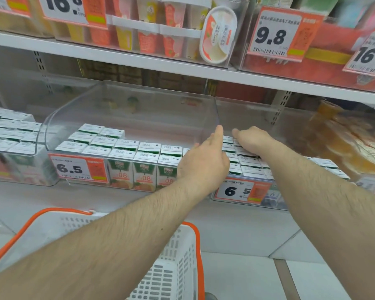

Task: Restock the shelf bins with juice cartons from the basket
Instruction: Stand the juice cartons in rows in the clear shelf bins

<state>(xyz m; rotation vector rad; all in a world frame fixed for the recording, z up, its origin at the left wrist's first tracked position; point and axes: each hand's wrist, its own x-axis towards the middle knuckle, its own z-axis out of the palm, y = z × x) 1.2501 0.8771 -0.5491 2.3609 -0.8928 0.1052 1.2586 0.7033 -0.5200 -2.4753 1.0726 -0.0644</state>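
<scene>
Your forearms fill the foreground, crossing above the white basket (175,263) with its orange rim; what it holds is hidden beneath them. Your left hand (204,163) sits at the right end of the middle clear bin (126,105); its thumb points up along the bin's right wall, while the other fingers are hidden behind the wall and the back of the hand, so you cannot tell whether they grip anything. Your right hand (250,140) lies palm down on the carton tops in the neighbouring bin (243,199), fingers fairly straight and pressing on them; nothing is visibly held. Juice cartons (121,158) fill the front rows of the middle bin, their green and orange faces showing beside a 6.5 price tag (77,167); its rear part is bare. A second 6.5 tag (241,191) fronts the right-hand bin; more white-topped cartons (7,135) fill the bin at far left.
</scene>
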